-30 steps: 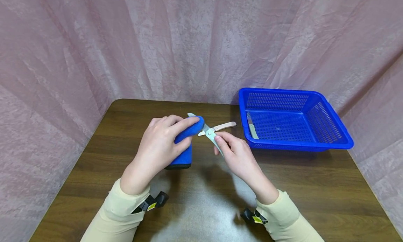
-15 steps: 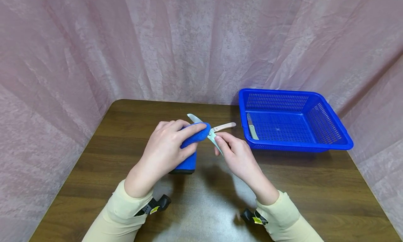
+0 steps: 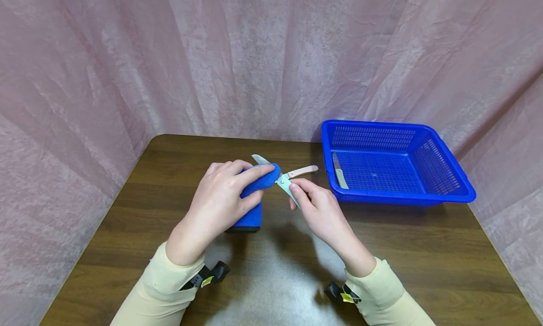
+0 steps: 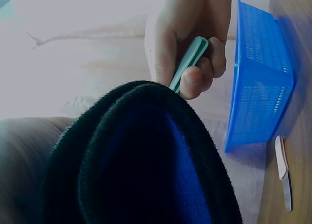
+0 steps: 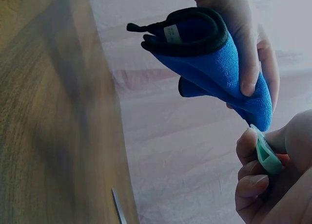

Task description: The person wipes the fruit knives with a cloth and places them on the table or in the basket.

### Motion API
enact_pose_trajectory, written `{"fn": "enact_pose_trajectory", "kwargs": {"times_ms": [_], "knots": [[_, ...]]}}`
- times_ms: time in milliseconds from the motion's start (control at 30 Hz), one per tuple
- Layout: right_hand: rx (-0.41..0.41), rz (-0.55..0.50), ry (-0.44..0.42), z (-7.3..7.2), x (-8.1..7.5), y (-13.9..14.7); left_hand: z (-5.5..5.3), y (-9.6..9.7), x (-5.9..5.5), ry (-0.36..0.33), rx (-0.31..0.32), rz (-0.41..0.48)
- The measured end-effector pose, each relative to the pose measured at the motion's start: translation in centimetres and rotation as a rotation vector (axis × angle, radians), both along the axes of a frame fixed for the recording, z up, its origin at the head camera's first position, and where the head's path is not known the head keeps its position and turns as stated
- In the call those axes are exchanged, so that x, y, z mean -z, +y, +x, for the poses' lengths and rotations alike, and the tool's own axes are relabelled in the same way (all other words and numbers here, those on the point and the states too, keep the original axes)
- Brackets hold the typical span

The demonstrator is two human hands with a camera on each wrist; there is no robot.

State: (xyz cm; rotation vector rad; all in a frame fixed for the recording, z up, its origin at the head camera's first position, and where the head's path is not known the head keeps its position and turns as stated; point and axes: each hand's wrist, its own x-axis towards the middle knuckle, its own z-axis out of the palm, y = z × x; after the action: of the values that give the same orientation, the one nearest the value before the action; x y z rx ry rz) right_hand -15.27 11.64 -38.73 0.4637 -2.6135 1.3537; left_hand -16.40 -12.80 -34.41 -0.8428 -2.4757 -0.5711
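Observation:
My left hand grips a folded blue cloth with dark edging and pinches it around the blade of a folding knife. The blade's tip sticks out past the cloth on the far side. My right hand holds that knife by its mint-green handle, between thumb and fingers. In the right wrist view the slot of the green handle shows, and the cloth reaches right to its pivot end. A second folding knife with a pale pink handle lies unfolded on the table just behind, its blade partly covered from the head camera.
A blue plastic basket stands at the right of the wooden table. Inside it, by the left wall, lies a knife with a pale handle. A pink curtain hangs behind the table.
The left hand and cloth have slid along the blade toward the handle, then slightly back toward the tip. The right hand and green-handled knife have hardly moved.

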Motion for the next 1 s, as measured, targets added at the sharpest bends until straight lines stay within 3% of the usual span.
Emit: {"fn": "enact_pose_trajectory", "kwargs": {"times_ms": [567, 1000], "knots": [[0.005, 0.005, 0.011, 0.0, 0.0, -0.1, -0.4, -1.0, -0.4, -0.022, -0.071, 0.036], [0.005, 0.016, 0.004, 0.0, 0.0, 0.0, -0.6, -1.4, -0.5, -0.002, -0.086, 0.078]]}}
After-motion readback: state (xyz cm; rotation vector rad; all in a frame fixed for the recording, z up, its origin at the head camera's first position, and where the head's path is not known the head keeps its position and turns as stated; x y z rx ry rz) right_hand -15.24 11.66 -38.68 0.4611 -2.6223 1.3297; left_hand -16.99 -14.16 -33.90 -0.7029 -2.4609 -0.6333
